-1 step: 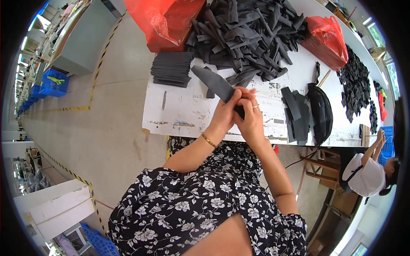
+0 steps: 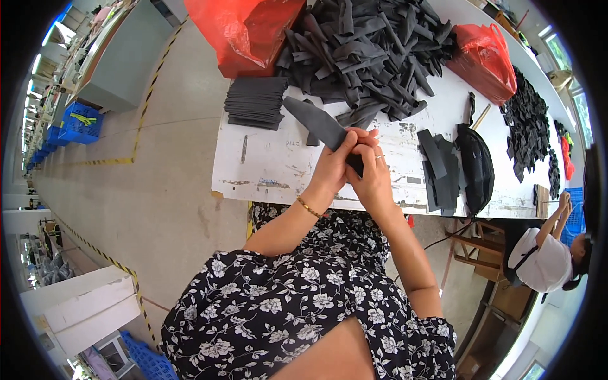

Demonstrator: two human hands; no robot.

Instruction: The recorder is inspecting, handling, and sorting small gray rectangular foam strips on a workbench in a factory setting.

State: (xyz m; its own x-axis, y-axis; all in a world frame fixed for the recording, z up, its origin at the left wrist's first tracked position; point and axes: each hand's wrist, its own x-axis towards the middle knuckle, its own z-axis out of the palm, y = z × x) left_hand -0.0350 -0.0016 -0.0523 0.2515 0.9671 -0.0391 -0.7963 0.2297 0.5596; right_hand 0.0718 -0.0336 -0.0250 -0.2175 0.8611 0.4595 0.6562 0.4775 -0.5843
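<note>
A dark grey fabric strip is held above the front of the white table, its free end slanting toward the upper left. My left hand grips it with the thumb on top. Close beside, my right hand has its fingers bent around the strip's near end, which is partly hidden. A neat stack of folded grey strips lies beyond my left hand. Farther back spreads a large loose heap of similar strips.
Red plastic bags stand behind the stack and right of the heap. Several flat grey pieces and a black bag-like item lie at the right. A person in a white shirt works at the far right.
</note>
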